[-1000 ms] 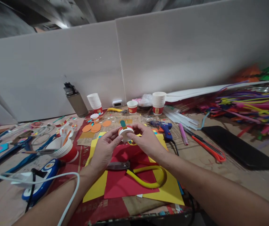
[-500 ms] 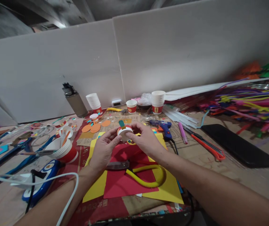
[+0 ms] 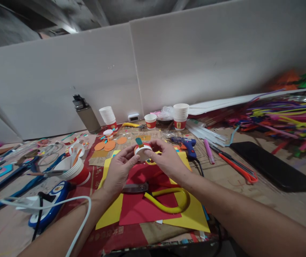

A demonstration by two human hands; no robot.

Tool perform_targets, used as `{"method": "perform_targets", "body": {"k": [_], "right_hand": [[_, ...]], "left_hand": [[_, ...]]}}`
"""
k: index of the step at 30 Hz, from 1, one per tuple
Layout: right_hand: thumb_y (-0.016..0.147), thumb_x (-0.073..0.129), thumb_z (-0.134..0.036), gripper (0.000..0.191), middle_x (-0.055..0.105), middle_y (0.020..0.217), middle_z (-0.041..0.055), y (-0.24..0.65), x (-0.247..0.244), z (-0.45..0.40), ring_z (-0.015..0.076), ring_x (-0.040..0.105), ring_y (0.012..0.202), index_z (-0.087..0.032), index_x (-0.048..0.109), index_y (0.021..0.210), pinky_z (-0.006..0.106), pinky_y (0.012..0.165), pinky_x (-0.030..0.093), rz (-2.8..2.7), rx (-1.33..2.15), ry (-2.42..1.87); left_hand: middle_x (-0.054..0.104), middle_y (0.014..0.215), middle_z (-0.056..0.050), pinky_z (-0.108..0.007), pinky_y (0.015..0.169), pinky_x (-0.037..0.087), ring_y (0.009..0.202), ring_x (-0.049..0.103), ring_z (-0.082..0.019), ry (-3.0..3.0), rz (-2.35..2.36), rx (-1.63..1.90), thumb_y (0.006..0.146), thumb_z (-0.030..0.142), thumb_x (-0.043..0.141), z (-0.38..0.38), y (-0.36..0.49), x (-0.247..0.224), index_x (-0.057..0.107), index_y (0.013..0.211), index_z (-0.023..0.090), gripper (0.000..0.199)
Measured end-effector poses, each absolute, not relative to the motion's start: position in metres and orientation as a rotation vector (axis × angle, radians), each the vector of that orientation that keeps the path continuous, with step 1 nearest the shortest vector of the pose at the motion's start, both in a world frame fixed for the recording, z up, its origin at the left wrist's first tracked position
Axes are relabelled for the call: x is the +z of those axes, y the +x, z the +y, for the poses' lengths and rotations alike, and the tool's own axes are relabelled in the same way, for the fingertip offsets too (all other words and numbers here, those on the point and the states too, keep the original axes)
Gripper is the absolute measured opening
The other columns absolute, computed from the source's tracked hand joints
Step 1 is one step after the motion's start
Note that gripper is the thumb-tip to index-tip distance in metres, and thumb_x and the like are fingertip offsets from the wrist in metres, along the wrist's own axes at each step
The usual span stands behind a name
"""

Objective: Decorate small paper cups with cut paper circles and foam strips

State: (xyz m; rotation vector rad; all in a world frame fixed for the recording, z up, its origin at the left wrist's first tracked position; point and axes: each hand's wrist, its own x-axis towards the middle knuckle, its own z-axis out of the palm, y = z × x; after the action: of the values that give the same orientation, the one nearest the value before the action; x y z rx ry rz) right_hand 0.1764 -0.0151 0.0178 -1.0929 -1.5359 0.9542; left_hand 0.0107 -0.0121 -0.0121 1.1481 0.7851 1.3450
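Paper cup (image 3: pixel 143 153), small, round, red and white, sits in the closed grip of the bare left hand (image 3: pixel 120 166) and the bare right hand (image 3: pixel 166 161). Both thumbs press its near side and the fingers curl round behind it. Its pale round face is turned toward the person, and a dark teal tab (image 3: pixel 138 141) with a gold piece at its foot sticks up from the top. The cup is over the far part of a red paper sheet (image 3: pixel 139 210) and a yellow paper sheet (image 3: pixel 192 219) underneath, beyond large yellow-handled scissors (image 3: pixel 155 204) lying on the red one.

Just right of the hands on the cardboard-covered worktop (image 3: pixel 217 175) rests a blue glue gun (image 3: pixel 189 147) with a black cord; farther right come a pinkish-purple stick (image 3: pixel 209 152), an orange-red handled tool (image 3: pixel 240 168) and a flat black slab (image 3: pixel 273 166). Orange paper discs (image 3: pixel 110 145) lie beyond the left hand. Toward the white wall panels (image 3: pixel 182 60) stand a single red-and-white cup (image 3: pixel 150 123), a left stack of cups (image 3: pixel 107 116), a right stack of cups (image 3: pixel 181 116) and a tilted grey-brown bottle (image 3: pixel 88 118) with a black top. A white cable (image 3: pixel 85 217) crosses in front of the left forearm.
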Motion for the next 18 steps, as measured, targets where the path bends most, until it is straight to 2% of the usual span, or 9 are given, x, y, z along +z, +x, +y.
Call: {"method": "perform_targets", "body": {"k": [18], "right_hand": [[0.080, 0.060, -0.033, 0.021, 0.068, 0.091, 0.0033, 0.1767, 0.0178, -0.0149, 0.0162, 0.062, 0.083, -0.019, 0.062, 0.095, 0.031, 0.075, 0.049, -1.562, 0.946, -1.092]], "left_hand": [[0.071, 0.110, -0.009, -0.032, 0.084, 0.055, 0.098, 0.067, -0.021, 1.150, 0.824, 1.340, 0.073, 0.026, 0.076, -0.0122, 0.0108, -0.0108, 0.066, 0.114, 0.017, 0.043]]}}
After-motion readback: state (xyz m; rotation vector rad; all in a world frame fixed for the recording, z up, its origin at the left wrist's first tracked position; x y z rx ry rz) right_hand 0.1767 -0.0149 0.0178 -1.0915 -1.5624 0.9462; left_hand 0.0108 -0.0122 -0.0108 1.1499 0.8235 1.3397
